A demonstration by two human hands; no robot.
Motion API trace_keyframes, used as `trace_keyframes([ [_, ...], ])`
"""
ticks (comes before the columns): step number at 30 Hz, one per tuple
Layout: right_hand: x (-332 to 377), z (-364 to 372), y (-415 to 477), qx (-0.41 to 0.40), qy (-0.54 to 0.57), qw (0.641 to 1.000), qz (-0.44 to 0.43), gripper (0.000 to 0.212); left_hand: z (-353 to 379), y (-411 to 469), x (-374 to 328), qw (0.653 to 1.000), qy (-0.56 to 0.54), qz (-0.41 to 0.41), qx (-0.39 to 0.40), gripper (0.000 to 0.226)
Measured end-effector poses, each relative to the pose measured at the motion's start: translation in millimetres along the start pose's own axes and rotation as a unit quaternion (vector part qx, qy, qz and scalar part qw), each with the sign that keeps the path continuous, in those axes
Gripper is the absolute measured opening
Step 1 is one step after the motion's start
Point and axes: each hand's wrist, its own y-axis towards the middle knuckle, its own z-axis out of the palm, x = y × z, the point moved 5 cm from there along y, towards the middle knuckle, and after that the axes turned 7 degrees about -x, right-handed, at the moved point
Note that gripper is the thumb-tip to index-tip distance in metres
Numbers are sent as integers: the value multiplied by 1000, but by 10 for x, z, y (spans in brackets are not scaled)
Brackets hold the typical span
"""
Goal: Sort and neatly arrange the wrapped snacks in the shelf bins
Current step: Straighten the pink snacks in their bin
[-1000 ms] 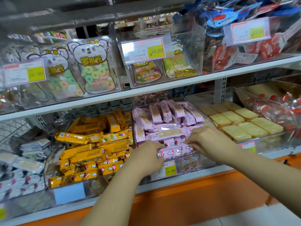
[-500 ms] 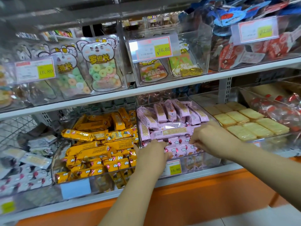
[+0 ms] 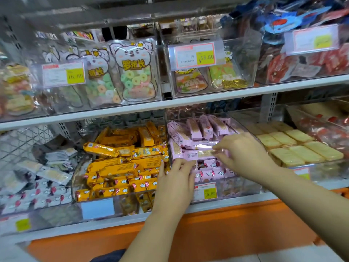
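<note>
Behind left hand (image 3: 173, 184), half-hidden pink snacks (image 3: 209, 173)

Fingertips of right hand (image 3: 243, 154) motion-blurred over pink snacks (image 3: 198, 129), grip unclear; left hand (image 3: 173, 188) hides the front packs beneath it; upper-right price label (image 3: 311, 39) unreadable; red packets (image 3: 328, 133) cut by right edge.

Pink wrappers (image 3: 198, 154) carried small white clouds; the neighbouring packs (image 3: 120, 167) were orange-yellow, the biscuits (image 3: 302, 148) pale yellow, the shelf base (image 3: 245, 224) orange.
</note>
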Motion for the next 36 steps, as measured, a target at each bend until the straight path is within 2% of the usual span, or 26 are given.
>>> trace_keyframes([
  [3,165,180,171,46,-18,999,0,28,-147,9,147,997,-21,-18,-70,22],
  [7,272,418,263,110,-62,992,-5,36,-217,-47,352,990,-69,-90,-84,22],
  [10,272,446,274,132,-75,988,-5,41,-224,-57,399,987,-88,-106,-83,23],
  [13,252,278,271,92,-40,995,12,41,-214,-61,382,985,-104,-105,-84,23],
  [16,273,-80,245,-5,136,989,64,34,-206,-54,321,983,-133,-91,-87,23],
  [18,269,-243,209,-12,289,951,111,20,-223,-54,270,978,-167,-81,-90,25],
  [22,231,-160,103,80,520,825,209,18,-317,-83,156,961,-241,-90,-100,25],
  [25,232,19,0,123,605,739,268,26,-374,-129,91,940,-306,-115,-99,23],
  [27,254,76,-50,135,632,702,298,29,-388,-149,58,922,-351,-137,-88,25],
  [29,282,124,-88,151,643,682,315,30,-402,-159,40,901,-398,-155,-83,27],
  [31,322,142,-127,183,624,698,301,31,-381,-152,76,865,-460,-186,-77,30],
  [34,435,110,-197,242,561,751,251,25,-248,-138,167,800,-551,-236,-14,50],
  [36,514,66,-232,260,517,785,221,27,-193,-153,169,783,-573,-239,42,44],
])
